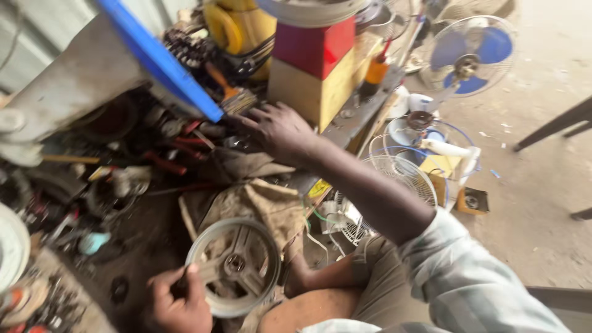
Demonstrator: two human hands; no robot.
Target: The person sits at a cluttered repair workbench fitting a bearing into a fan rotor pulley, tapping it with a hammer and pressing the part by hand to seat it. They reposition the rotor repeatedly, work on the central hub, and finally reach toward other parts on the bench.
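Bench [123,240]: dark, greasy, strewn with metal scraps.
Left hand [176,302]: pinching round spoked metal pulley wheel [234,266].
Right hand [277,129]: fingers spread over clutter, near red-and-tan box [314,68].

The left hand [179,302] grips the rim of a round metal pulley wheel [234,266], and past that grip, away from the person, a crumpled brown rag [262,206] lies against the wheel. To the outer side of the grip a patch of dark bench top [132,240] lies fairly open, though small parts [92,242] crowd its edge. The right hand [277,129] reaches into tight quarters: a blue bar [163,61] slants just above its fingers, a wooden block [314,86] stands close alongside, and red-handled tools [179,151] pack the bench beneath. The concrete floor [542,209] lies open.
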